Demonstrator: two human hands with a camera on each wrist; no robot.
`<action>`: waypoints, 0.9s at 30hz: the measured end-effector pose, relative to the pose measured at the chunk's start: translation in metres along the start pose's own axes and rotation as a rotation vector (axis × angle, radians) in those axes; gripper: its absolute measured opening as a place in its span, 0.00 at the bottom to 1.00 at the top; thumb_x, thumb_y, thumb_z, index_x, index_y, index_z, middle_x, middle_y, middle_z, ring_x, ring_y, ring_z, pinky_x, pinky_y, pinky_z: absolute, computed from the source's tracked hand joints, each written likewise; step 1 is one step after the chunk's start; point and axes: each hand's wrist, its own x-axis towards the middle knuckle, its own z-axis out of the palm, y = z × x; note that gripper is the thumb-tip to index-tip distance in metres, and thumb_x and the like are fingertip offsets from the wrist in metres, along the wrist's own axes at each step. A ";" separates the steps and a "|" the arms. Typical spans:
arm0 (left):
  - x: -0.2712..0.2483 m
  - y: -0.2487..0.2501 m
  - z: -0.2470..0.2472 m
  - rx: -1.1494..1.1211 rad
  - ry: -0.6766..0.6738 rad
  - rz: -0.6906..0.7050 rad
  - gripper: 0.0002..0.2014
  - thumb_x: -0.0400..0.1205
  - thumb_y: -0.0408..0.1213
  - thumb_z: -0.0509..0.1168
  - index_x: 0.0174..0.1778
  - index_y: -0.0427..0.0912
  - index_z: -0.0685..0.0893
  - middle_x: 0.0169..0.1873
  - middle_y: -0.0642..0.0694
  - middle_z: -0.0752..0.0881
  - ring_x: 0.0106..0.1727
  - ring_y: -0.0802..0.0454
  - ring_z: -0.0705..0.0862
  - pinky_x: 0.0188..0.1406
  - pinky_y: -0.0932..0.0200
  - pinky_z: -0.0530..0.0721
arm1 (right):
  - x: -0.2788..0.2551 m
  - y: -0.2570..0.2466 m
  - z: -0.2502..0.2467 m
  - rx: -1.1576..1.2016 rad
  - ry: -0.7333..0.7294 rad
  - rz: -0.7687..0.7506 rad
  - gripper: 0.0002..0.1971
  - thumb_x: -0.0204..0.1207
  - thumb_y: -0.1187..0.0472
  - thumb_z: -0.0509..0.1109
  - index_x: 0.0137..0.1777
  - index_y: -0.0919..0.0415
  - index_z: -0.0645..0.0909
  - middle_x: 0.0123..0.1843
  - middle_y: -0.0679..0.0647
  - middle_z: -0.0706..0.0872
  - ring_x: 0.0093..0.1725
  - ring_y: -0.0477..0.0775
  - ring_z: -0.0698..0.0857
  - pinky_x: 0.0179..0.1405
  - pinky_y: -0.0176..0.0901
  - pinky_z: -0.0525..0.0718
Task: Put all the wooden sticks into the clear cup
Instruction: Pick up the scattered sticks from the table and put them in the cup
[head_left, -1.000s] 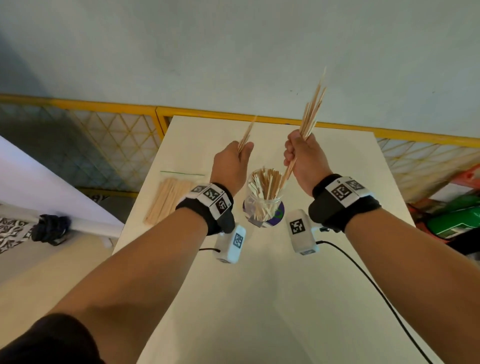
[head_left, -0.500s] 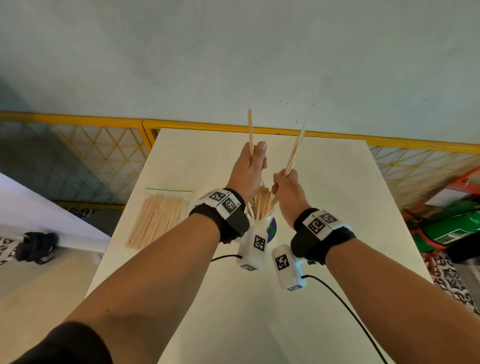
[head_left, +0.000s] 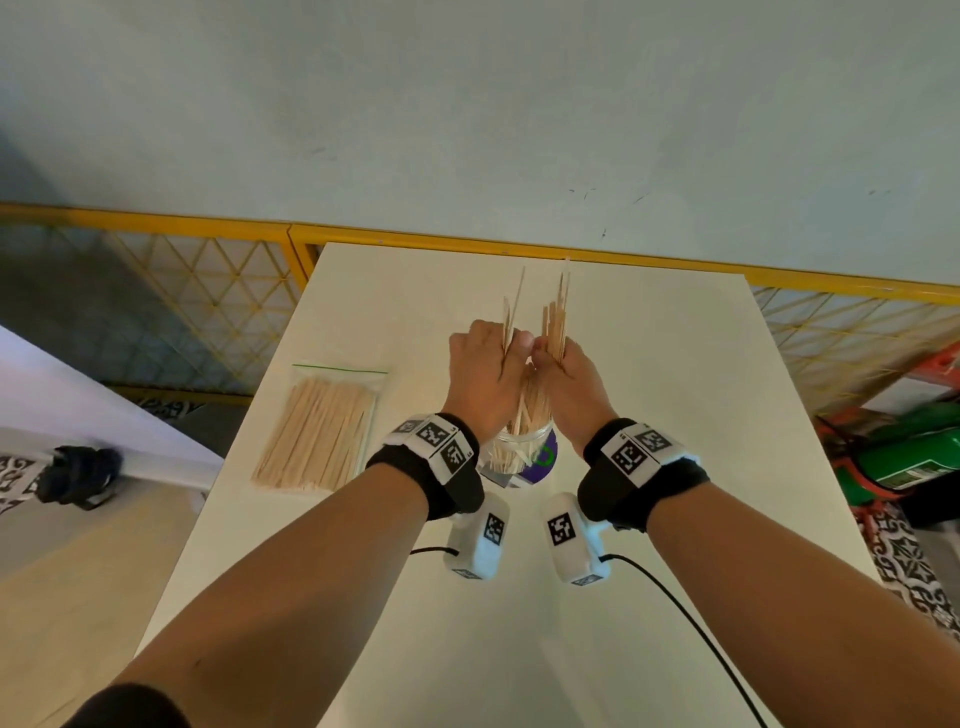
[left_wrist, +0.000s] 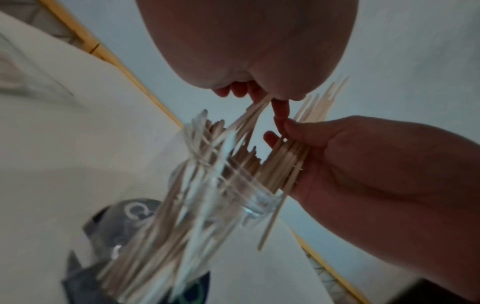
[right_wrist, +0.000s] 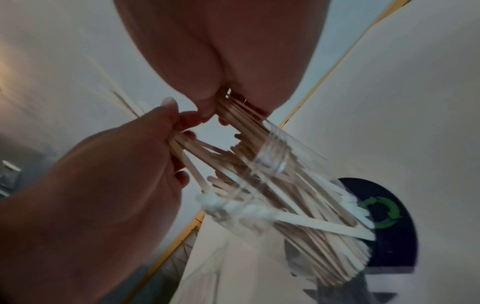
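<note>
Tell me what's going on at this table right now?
A person is loading wooden sticks into a clear cup on a white table. The left hand grips a few sticks and the right hand grips a thicker bunch, both right above the cup's mouth with the lower ends reaching into it. The cup already holds many sticks. A clear bag of sticks lies to the left, so the job isn't finished.

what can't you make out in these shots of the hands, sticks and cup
- Head view: clear cup rim, hidden behind both hands.
- Left wrist view: stick count in the cup, smeared by motion blur.
- Right wrist view: dark round mat under the cup, partly hidden by sticks.
- Bag of sticks: whether sealed, too small.
</note>
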 end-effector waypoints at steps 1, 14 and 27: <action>0.000 -0.007 -0.001 0.074 -0.006 0.011 0.25 0.87 0.54 0.48 0.56 0.40 0.85 0.49 0.43 0.77 0.55 0.47 0.71 0.54 0.67 0.59 | 0.001 0.007 0.001 -0.074 0.023 0.001 0.13 0.82 0.53 0.55 0.44 0.46 0.82 0.51 0.58 0.81 0.55 0.59 0.78 0.60 0.57 0.76; 0.006 0.004 -0.045 -0.073 -0.105 -0.147 0.10 0.77 0.44 0.72 0.39 0.41 0.91 0.32 0.47 0.92 0.29 0.56 0.91 0.37 0.65 0.86 | 0.017 -0.041 -0.029 -0.290 -0.029 -0.104 0.12 0.82 0.55 0.62 0.52 0.61 0.83 0.33 0.52 0.80 0.29 0.50 0.79 0.36 0.43 0.79; 0.009 0.003 -0.053 0.201 -0.310 -0.144 0.10 0.76 0.39 0.73 0.47 0.36 0.90 0.44 0.40 0.90 0.39 0.48 0.84 0.49 0.52 0.86 | 0.004 -0.015 -0.027 -0.582 -0.114 0.048 0.15 0.66 0.56 0.80 0.45 0.67 0.88 0.43 0.57 0.90 0.42 0.53 0.87 0.36 0.39 0.82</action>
